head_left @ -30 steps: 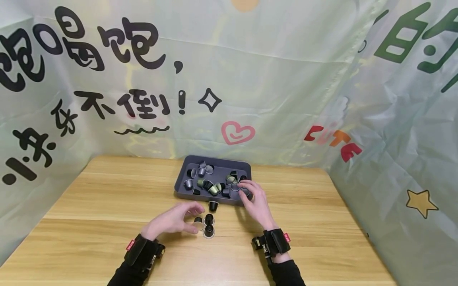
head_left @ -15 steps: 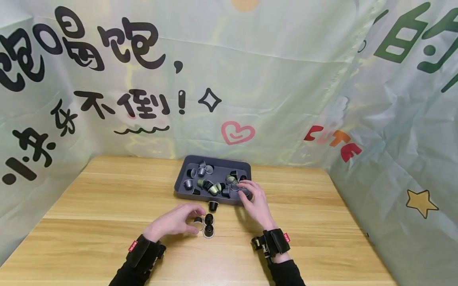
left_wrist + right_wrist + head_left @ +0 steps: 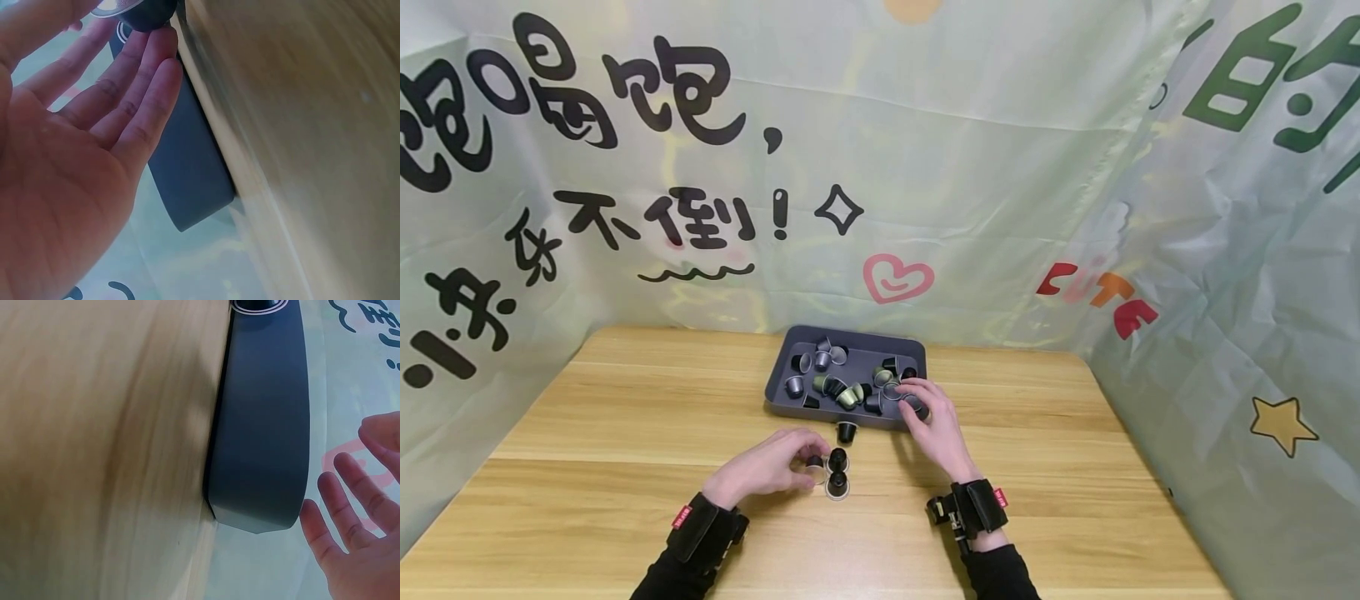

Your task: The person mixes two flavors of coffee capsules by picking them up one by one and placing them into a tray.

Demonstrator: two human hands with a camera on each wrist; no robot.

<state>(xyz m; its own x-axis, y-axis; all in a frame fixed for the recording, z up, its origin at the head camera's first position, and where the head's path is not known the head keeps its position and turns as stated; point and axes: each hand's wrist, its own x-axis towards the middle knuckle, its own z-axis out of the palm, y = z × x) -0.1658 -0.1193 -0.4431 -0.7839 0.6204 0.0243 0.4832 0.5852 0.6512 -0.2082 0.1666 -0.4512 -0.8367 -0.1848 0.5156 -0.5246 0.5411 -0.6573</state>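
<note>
Small coffee capsules are the things about my hands. My left hand has its thumb and fingers around a dark coffee capsule that stands rim-down on the table. In the left wrist view the fingertips meet that capsule's dark side. Right beside it, two black capsules stand one in front of the other. My right hand hovers at the right end of a grey tray, fingers spread and gently bent over capsules there. The right wrist view shows those fingers apart with nothing between them, beyond the tray's side.
Several silver, green and black capsules lie jumbled in the tray. Another black capsule stands just in front of its near wall. The wooden table ends at a printed cloth backdrop behind and at the sides.
My left hand has moved slightly to the right, and its thumb and fingers have drawn in around the capsule. My right hand stays in place over the tray.
</note>
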